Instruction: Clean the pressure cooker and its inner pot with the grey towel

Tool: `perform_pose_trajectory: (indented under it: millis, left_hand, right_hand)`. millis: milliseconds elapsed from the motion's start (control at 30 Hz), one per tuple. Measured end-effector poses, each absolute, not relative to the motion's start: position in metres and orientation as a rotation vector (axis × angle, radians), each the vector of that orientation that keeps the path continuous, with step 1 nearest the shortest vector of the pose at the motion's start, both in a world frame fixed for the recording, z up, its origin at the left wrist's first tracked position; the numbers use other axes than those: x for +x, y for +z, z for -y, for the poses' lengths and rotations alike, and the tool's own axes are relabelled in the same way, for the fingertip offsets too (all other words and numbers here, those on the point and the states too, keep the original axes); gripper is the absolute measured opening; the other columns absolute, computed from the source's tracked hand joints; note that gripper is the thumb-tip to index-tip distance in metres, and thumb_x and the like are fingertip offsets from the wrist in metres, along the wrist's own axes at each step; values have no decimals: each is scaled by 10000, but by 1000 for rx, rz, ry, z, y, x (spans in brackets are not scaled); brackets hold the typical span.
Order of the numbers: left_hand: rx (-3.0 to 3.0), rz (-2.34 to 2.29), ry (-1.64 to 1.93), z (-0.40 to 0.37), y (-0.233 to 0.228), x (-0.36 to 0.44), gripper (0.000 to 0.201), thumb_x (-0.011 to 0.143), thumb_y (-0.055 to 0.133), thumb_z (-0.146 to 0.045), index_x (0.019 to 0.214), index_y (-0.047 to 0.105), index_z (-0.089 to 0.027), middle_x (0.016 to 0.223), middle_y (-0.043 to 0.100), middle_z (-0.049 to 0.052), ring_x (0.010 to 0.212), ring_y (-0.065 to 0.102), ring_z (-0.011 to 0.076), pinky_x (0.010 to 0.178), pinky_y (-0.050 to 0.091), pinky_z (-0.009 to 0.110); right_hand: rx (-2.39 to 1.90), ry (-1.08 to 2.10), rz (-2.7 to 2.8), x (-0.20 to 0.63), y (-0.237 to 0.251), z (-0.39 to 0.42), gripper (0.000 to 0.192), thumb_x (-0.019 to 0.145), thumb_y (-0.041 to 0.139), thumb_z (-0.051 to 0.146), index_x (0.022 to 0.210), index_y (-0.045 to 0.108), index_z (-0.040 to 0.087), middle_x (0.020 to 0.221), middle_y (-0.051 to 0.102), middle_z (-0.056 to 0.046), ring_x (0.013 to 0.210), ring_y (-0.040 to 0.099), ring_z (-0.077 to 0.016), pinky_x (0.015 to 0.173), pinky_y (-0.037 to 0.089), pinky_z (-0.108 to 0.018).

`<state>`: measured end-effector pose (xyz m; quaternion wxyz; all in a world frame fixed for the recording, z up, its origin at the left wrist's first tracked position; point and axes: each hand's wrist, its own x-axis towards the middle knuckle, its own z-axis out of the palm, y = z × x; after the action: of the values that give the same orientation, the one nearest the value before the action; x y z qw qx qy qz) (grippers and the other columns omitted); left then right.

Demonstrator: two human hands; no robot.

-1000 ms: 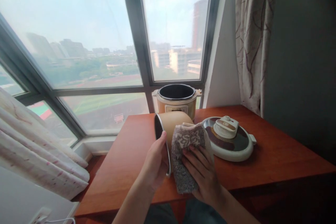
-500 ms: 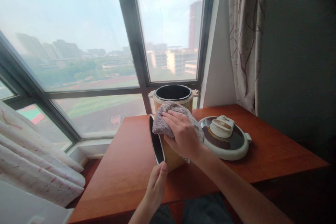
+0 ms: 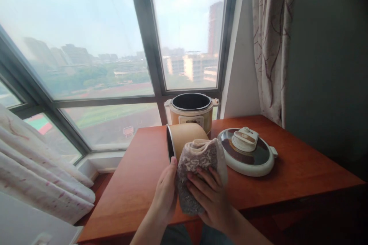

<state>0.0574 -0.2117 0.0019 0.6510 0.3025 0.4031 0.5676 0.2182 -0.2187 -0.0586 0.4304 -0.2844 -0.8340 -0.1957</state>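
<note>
A gold-coloured inner pot (image 3: 185,136) lies tilted on its side above the table, its dark mouth facing left. My left hand (image 3: 165,187) grips the near part of its rim, thumb up; its other fingers are mostly hidden. My right hand (image 3: 211,195) presses a folded grey and white cloth (image 3: 198,160) against the near side of the pot, fingers spread over the fabric. The cloth covers much of the pot's lower side. Just behind stands the pressure cooker body (image 3: 191,115), upright and uncovered.
To the right, the cooker's lid (image 3: 247,151) rests on the wooden table (image 3: 123,195), handle side up. A large window (image 3: 94,46) rises behind the table. Curtains hang at the left (image 3: 43,172) and right (image 3: 271,46).
My right hand and the cloth have moved down and toward me, from the pot's upper side to its near side. My left hand has moved up slightly along with the rim.
</note>
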Motion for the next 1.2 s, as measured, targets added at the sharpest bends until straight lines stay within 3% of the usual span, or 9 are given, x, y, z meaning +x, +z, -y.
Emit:
perform_pose_trajectory:
  millis: [167,367,500,600,767,867,933,1067,1200]
  left_hand:
    - [684,-846,1182,207,33,55,590,808,668,-599,1147,737,-121,1006,781,127,1056,701,329,1004,499,433]
    - [806,-828,1203,203,4,47,597,795,689,-591,1181,724,-137,1056,766,122,1090,669,309,1023,467,418]
    - [924,-1027,1359,210,-32,40,484,715,750,-616,899,780,-170,839,744,72,1016,631,297,989,458,389]
    - [996,-1177,1443,218,-48,36,503,654,754,-691,610,693,-193,633,619,40,910,586,280,912,459,346]
    - [1120,-1250,1358,220,-47,36,587,642,722,-747,517,567,-195,582,493,8,704,477,192,705,423,281]
    - [1115,-1210,1326,214,-44,41,596,682,700,-737,530,524,-188,540,441,-24,577,381,136,578,360,265]
    - [1061,-1161,1352,211,-43,45,567,713,700,-710,584,581,-170,549,495,-17,574,429,134,580,380,262]
    - [865,-1053,1447,211,-30,52,524,754,724,-627,932,746,-135,854,734,81,879,657,244,808,513,323]
    - [707,-1007,1363,214,3,59,608,762,710,-631,1107,743,-131,1011,769,121,1011,695,295,909,539,389]
  right_hand:
    - [-670,-598,2109,224,-74,229,327,945,492,326,1201,685,265,1398,615,16,1371,456,-221,1241,219,-423]
    - [-655,-465,2064,215,-33,212,407,947,405,254,1275,630,168,1414,600,-51,1415,408,-246,1190,292,-450]
    - [-705,-305,2045,208,5,188,476,917,425,231,1368,551,142,1457,555,-86,1426,393,-253,1163,323,-476]
    - [-756,-209,2073,205,31,168,523,901,470,247,1416,516,165,1477,533,-85,1421,397,-247,1166,327,-478]
    - [-953,-195,2067,196,49,147,494,864,571,234,1358,588,243,1512,490,-61,1446,328,-297,1184,259,-537]
    - [-1029,-204,2055,192,42,150,524,860,585,256,1383,567,251,1496,507,-65,1407,378,-319,1184,228,-563]
    - [-1009,-206,2053,192,33,160,544,877,556,270,1419,528,235,1499,506,-63,1396,396,-310,1187,226,-557]
    - [-908,-272,2038,201,3,191,523,907,475,282,1424,513,214,1532,467,-58,1448,336,-310,1194,217,-567]
    - [-803,-426,2031,211,-44,221,440,931,431,275,1335,595,213,1512,495,-56,1449,345,-304,1214,185,-558]
